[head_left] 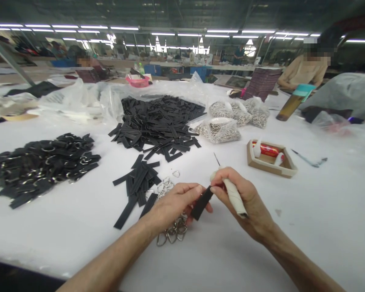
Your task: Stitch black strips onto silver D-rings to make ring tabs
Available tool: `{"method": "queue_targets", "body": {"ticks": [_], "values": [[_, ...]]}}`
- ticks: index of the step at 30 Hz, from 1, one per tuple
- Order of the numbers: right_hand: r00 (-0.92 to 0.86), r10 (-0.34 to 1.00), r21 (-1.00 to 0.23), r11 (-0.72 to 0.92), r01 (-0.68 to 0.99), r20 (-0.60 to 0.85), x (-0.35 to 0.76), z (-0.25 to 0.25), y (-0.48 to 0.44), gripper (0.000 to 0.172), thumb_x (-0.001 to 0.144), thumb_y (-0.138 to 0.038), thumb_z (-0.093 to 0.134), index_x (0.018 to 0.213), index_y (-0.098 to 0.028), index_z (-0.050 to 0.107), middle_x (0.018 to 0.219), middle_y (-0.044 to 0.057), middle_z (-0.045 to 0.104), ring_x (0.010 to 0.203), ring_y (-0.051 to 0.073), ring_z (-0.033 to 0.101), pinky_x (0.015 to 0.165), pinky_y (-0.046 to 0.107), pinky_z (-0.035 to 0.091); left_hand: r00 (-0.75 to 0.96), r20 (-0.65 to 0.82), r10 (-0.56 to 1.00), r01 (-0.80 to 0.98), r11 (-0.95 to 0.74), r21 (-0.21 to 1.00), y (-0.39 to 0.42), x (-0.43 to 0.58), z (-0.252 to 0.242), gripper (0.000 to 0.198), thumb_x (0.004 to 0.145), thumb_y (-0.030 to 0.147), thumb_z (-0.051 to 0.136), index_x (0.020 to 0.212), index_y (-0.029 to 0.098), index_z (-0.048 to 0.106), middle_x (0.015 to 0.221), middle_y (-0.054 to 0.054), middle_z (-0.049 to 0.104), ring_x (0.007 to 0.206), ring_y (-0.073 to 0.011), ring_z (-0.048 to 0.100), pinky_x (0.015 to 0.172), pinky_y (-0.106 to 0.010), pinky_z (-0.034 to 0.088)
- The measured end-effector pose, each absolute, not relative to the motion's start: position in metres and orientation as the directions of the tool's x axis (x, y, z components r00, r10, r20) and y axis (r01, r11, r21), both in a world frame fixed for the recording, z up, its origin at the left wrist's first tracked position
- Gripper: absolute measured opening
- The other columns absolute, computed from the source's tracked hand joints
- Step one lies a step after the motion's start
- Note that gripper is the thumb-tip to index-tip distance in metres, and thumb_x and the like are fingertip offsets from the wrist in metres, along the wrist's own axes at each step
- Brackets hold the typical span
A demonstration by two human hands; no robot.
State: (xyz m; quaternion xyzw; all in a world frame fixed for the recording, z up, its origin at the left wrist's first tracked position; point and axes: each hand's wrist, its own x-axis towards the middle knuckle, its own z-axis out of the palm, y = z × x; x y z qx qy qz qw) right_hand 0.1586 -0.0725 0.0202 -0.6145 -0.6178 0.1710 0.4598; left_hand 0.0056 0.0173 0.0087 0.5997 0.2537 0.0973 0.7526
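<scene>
My left hand (182, 198) is closed on a short black strap (201, 205), pinching it near its upper end. The fingertips of my right hand (240, 194) touch the same end of the strap. Across that right palm lies an awl (235, 196) with a pale wrapped handle, its thin metal spike pointing up and away. Whether a ring sits in the strap is hidden by the fingers. Silver D-rings (171, 235) lie beneath and beside my left hand. A small heap of loose black straps (141, 178) is just left of them.
A large pile of black straps (161, 121) lies ahead, with straps fitted with rings (42, 162) at left. Bags of metal rings (220, 129), a cardboard tray (272, 170) holding glue bottles, a pen-like tool (310, 159) and a drink bottle (295, 103) stand at right. Other people sit beyond.
</scene>
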Motion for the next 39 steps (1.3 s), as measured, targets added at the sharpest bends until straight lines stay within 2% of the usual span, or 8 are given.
{"method": "queue_targets", "body": {"ticks": [4,8,12,16,21,30,35,39], "values": [[0.130,0.939,-0.749,0.167,0.642,0.320,0.158,0.022,-0.073,0.005,0.081,-0.016,0.050,0.082,-0.021,0.048,0.069,-0.002,0.052,0.061,0.012,0.047,0.053,0.023,0.037,0.886,-0.250,0.391,0.199,0.165,0.966,0.020,0.003,0.011,0.019,0.080,0.029,0.054,0.084,0.014,0.066,0.076,-0.005,0.067,0.068,-0.0128,0.059,0.064,-0.023,0.046],[0.095,0.943,-0.718,0.176,0.673,0.320,0.154,0.019,-0.074,0.005,0.082,-0.016,0.050,0.083,-0.021,0.050,0.072,-0.001,0.054,0.066,0.014,0.050,0.055,0.024,0.038,0.865,-0.301,0.400,0.242,0.192,0.951,0.020,0.003,0.010,0.012,0.075,0.022,0.056,0.077,0.014,0.065,0.072,-0.004,0.067,0.062,-0.0121,0.060,0.058,-0.023,0.046],[0.134,0.902,-0.710,0.225,0.667,0.411,0.150,0.017,-0.076,0.005,0.084,-0.017,0.050,0.086,-0.021,0.052,0.078,0.000,0.056,0.070,0.014,0.051,0.063,0.026,0.039,0.810,-0.290,0.509,0.250,0.147,0.957,0.026,-0.001,0.013,0.013,0.074,0.023,0.059,0.075,0.013,0.067,0.069,-0.004,0.066,0.062,-0.0133,0.061,0.054,-0.022,0.048],[0.133,0.865,-0.651,0.254,0.715,0.483,0.147,0.012,-0.075,0.010,0.082,-0.013,0.051,0.088,-0.020,0.054,0.082,0.001,0.058,0.074,0.015,0.051,0.066,0.027,0.038,0.695,-0.163,0.701,0.020,0.207,0.978,0.040,-0.009,0.018,0.012,0.073,0.022,0.063,0.078,0.011,0.066,0.077,-0.006,0.068,0.069,-0.0160,0.064,0.059,-0.027,0.053],[-0.064,0.911,-0.535,0.296,0.791,0.408,0.143,0.000,-0.074,0.006,0.083,-0.015,0.050,0.084,-0.018,0.054,0.072,0.000,0.055,0.066,0.014,0.047,0.061,0.026,0.034,0.468,-0.103,0.878,-0.236,0.236,0.943,0.056,-0.015,0.016,0.008,0.072,0.015,0.064,0.079,0.011,0.064,0.075,-0.006,0.068,0.072,-0.0169,0.065,0.064,-0.029,0.055],[-0.377,0.907,-0.406,0.420,0.812,0.186,0.139,-0.009,-0.066,0.012,0.083,-0.007,0.042,0.082,-0.016,0.051,0.072,0.002,0.053,0.070,0.016,0.045,0.067,0.029,0.035,0.429,-0.176,0.886,-0.256,0.306,0.917,0.057,-0.012,0.011,0.007,0.075,0.010,0.057,0.078,0.011,0.063,0.075,-0.008,0.068,0.072,-0.0188,0.065,0.057,-0.029,0.056],[-0.423,0.873,-0.366,0.486,0.794,0.242,0.134,-0.016,-0.064,0.021,0.090,-0.011,0.033,0.080,-0.016,0.050,0.079,0.006,0.057,0.076,0.017,0.049,0.066,0.027,0.038,0.377,-0.238,0.895,-0.244,0.344,0.907,0.060,-0.015,0.013,0.006,0.074,0.010,0.059,0.078,0.011,0.063,0.075,-0.008,0.067,0.066,-0.0189,0.066,0.054,-0.029,0.056],[-0.370,0.843,-0.302,0.496,0.814,0.390,0.131,-0.022,-0.065,0.026,0.090,-0.012,0.031,0.078,-0.016,0.053,0.067,0.004,0.055,0.062,0.015,0.048,0.054,0.025,0.036,0.396,-0.259,0.881,-0.227,0.367,0.902,0.061,-0.017,0.013,0.006,0.075,0.010,0.057,0.078,0.010,0.062,0.075,-0.008,0.067,0.063,-0.0184,0.066,0.052,-0.028,0.056]]}}
